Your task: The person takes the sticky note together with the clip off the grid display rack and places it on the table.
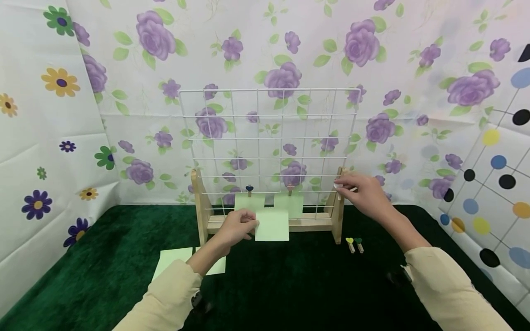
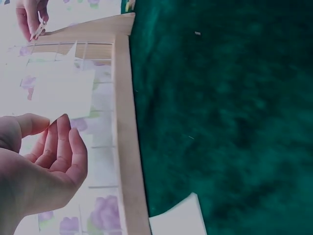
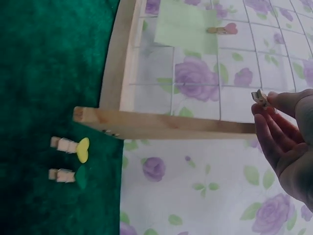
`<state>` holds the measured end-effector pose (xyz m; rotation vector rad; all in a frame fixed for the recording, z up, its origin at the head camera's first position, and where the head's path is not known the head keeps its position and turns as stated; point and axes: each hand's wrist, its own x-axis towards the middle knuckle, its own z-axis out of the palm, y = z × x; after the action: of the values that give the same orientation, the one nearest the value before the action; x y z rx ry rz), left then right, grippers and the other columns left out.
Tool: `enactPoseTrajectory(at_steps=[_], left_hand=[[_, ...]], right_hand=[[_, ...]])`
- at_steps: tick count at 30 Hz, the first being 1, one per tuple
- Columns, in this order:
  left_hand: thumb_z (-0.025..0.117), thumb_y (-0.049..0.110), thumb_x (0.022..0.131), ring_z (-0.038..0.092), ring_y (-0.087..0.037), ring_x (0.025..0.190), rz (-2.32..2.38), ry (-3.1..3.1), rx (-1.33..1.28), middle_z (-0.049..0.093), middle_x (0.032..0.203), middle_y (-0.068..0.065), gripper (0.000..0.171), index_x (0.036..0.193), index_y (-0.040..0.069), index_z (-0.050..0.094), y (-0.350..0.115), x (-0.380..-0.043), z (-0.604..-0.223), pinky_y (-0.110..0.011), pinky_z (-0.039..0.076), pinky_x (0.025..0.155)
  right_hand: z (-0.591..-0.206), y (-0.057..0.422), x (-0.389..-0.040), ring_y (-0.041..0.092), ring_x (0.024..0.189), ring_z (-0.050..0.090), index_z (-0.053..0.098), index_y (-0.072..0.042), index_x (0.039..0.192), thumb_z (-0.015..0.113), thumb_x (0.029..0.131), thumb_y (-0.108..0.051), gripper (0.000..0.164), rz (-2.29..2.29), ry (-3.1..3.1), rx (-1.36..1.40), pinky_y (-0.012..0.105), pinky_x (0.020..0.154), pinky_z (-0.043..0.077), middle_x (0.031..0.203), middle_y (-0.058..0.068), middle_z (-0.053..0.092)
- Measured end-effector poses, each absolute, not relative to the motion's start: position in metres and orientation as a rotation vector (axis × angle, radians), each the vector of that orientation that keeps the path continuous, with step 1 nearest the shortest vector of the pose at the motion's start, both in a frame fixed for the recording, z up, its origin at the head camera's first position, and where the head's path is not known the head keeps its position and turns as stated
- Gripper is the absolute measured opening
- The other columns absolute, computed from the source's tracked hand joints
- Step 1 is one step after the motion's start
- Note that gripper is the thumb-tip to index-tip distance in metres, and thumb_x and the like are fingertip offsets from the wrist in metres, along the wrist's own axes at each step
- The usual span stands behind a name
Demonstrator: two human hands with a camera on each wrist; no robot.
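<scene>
My left hand (image 1: 237, 228) pinches a pale green square of paper (image 1: 272, 225) by its left edge, in front of a white wire grid rack (image 1: 269, 138). In the right wrist view my right hand (image 3: 288, 142) pinches a small wooden clothespin (image 3: 261, 99) between thumb and fingertips, beside the rack's right wooden leg (image 1: 338, 216). Two more green papers hang on the grid, one under a clothespin with a dark blue heart (image 1: 249, 189), the other under a clothespin with a pink heart (image 3: 229, 29). The held paper partly covers both.
Two clothespins, one with a yellow heart (image 1: 350, 242) and one with a green heart (image 1: 359, 243), lie right of the rack on the dark green cloth (image 1: 298, 285). Loose green papers (image 1: 175, 257) lie at the left, partly hidden by my left arm. A flowered sheet (image 1: 397, 151) hangs behind.
</scene>
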<state>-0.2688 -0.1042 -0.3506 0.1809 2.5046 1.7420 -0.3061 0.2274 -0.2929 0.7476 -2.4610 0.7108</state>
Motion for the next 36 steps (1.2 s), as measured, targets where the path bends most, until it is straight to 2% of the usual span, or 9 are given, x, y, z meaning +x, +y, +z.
enactPoseTrajectory(at_steps=[9, 20, 29, 36], left_hand=[[0.056, 0.007, 0.095, 0.06, -0.022, 0.078, 1.696, 2.518, 0.097, 0.065, 0.096, -0.011, 0.012, 0.102, -0.003, 0.059, -0.118, -0.259, -0.364, -0.042, 0.054, 0.075], [0.055, 0.005, 0.095, 0.06, -0.022, 0.075, 1.638, 2.537, -0.013, 0.063, 0.093, -0.011, 0.012, 0.1, -0.004, 0.061, -0.134, -0.251, -0.377, -0.038, 0.053, 0.068], [0.057, 0.005, 0.094, 0.063, -0.022, 0.073, 1.581, 2.516, 0.01, 0.063, 0.088, -0.013, 0.013, 0.1, -0.006, 0.06, -0.141, -0.245, -0.384, -0.036, 0.054, 0.066], [0.058, 0.005, 0.093, 0.062, -0.02, 0.067, 1.522, 2.558, -0.039, 0.062, 0.083, -0.011, 0.011, 0.098, -0.004, 0.061, -0.145, -0.243, -0.388, -0.027, 0.043, 0.055]], right_hand=[[-0.312, 0.245, -0.301, 0.028, 0.084, 0.068, 0.072, 0.0, 0.108, 0.067, 0.091, -0.01, 0.02, 0.712, -2.549, 0.706, 0.045, 0.068, 0.055, 0.101, 0.015, 0.069], [-0.343, 0.262, -0.293, 0.012, 0.07, 0.059, 0.073, -0.001, 0.103, 0.068, 0.089, -0.009, 0.016, 0.718, -2.697, 0.651, 0.033, 0.061, 0.048, 0.083, 0.0, 0.068], [-0.364, 0.275, -0.292, 0.012, 0.073, 0.058, 0.072, -0.001, 0.104, 0.066, 0.092, -0.014, 0.019, 0.76, -2.824, 0.583, 0.033, 0.062, 0.048, 0.088, 0.001, 0.068], [-0.375, 0.283, -0.292, 0.012, 0.072, 0.058, 0.073, -0.001, 0.102, 0.067, 0.091, -0.013, 0.017, 0.777, -2.863, 0.539, 0.031, 0.06, 0.048, 0.089, 0.002, 0.068]])
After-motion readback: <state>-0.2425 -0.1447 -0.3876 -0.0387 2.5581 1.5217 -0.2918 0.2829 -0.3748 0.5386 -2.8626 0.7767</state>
